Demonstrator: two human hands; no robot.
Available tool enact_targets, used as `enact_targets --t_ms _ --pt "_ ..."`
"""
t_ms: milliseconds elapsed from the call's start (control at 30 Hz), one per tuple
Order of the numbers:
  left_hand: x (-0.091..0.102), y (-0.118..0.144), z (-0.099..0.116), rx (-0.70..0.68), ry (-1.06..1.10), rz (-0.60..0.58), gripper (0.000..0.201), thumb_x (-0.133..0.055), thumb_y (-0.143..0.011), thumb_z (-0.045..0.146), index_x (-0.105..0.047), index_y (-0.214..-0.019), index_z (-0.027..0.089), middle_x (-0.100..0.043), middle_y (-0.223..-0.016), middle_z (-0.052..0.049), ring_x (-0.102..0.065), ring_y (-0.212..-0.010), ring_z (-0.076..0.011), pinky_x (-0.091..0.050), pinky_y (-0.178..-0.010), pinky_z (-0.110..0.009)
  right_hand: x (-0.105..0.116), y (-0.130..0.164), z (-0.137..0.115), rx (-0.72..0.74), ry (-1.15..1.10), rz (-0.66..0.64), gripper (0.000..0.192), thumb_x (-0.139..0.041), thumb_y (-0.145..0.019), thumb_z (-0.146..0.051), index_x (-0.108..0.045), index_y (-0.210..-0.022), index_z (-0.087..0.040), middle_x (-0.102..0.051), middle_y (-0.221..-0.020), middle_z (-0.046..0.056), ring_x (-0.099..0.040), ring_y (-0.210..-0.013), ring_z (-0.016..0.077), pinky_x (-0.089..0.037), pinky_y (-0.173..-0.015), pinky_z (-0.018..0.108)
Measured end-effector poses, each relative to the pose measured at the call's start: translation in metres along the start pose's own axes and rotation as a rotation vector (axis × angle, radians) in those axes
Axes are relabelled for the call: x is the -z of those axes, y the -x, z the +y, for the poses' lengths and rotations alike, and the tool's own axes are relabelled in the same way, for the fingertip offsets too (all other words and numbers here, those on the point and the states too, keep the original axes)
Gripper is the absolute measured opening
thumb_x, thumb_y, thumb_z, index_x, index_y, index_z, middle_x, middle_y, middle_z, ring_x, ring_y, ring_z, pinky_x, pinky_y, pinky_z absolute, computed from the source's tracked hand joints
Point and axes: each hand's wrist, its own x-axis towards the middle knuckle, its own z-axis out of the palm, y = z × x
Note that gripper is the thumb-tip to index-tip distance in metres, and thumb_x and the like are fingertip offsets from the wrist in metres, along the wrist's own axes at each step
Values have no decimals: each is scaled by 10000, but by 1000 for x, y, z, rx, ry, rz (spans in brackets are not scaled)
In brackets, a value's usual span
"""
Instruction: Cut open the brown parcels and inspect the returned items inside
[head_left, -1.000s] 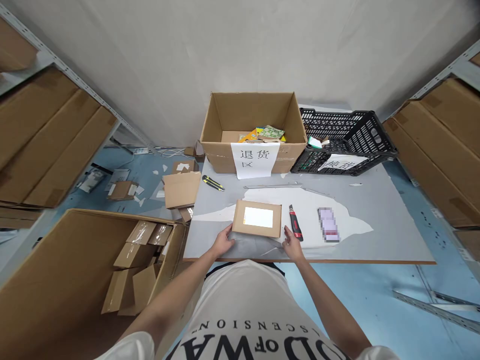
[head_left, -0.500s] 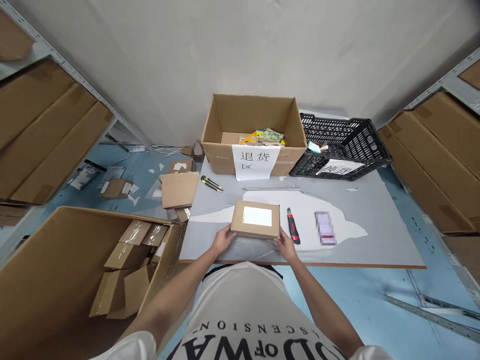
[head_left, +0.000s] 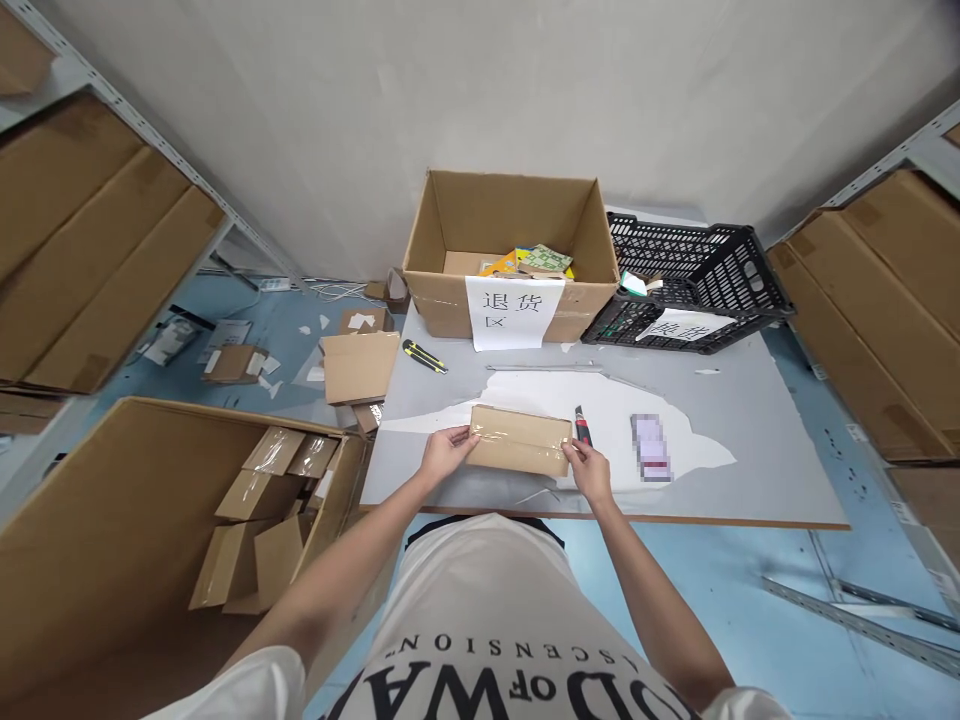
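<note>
Parcel box (head_left: 517, 440) sits near the front edge of the surface (head_left: 750, 440), directly ahead of the person, and is tipped up on its long side so that a taped brown face is turned toward the camera. The left hand (head_left: 444, 453) grips the box's left end and the right hand (head_left: 589, 468) grips its right end; both hands are partly closed, fingers curled round the short ends with the thumbs on the near face. This two-ended grip appears suited to steadying a flat carton while it stands on edge. A red utility knife (head_left: 580, 425) lies just beside the box's right end, partly hidden behind it, and a small blurred card (head_left: 649, 447) lies further right on the same surface. A yellow utility knife (head_left: 424, 356) rests near the left edge, beyond the box. At the far edge stand an open cardboard carton (head_left: 510, 215) bearing a printed paper sign (head_left: 514, 312) and, to its right, a black plastic crate (head_left: 697, 270) with its own paper label; both are placed at the back, which leaves the middle of the surface for handling. On the floor to the person's left stands a large open carton (head_left: 112, 520) holding several small flat boxes, close beside the front left corner of the surface.
</note>
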Motion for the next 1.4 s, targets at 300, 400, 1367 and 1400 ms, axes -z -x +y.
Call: enact_targets --t_ms 300,400,1367,1400 --pt "0 -11 -14 48 -62 38 510 -741 -628 484 -710 -1009 146 -713 -1007 -99 -659 -985 -295 -509 -919 -412 -5 -20 1 -31 161 12 499 -529 -768 -603 -718 -965 -184 -733 -846 99 -674 -860 271 -494 -781 357" --pt "0 -19 -17 71 -72 65 501 -757 -606 487 -719 -972 147 -722 -974 -100 -662 -976 -297 -511 -909 -403 -5 -29 0 -62 110 -27 467 -550 -749 -609 -720 -872 -191 -735 -800 82 -686 -784 256 -506 -749 348" --pt "1 16 -52 46 7 -35 537 -762 -564 422 -689 -1051 206 -632 -1202 -53 -492 -1222 -341 -328 -1077 -465 -31 12 51 94 -149 -166 577 -555 -749 -268 -468 -1314 -194 -628 -1224 91 -592 -1120 243 -448 -980 428" --pt "0 16 -51 35 -3 -32 511 -746 -586 436 -693 -1041 208 -637 -1194 -46 -504 -1210 -339 -332 -1073 -465 -32 12 48 84 -149 -149 540 -536 -760 -267 -488 -1291 -183 -643 -1198 96 -608 -1095 244 -453 -973 427"
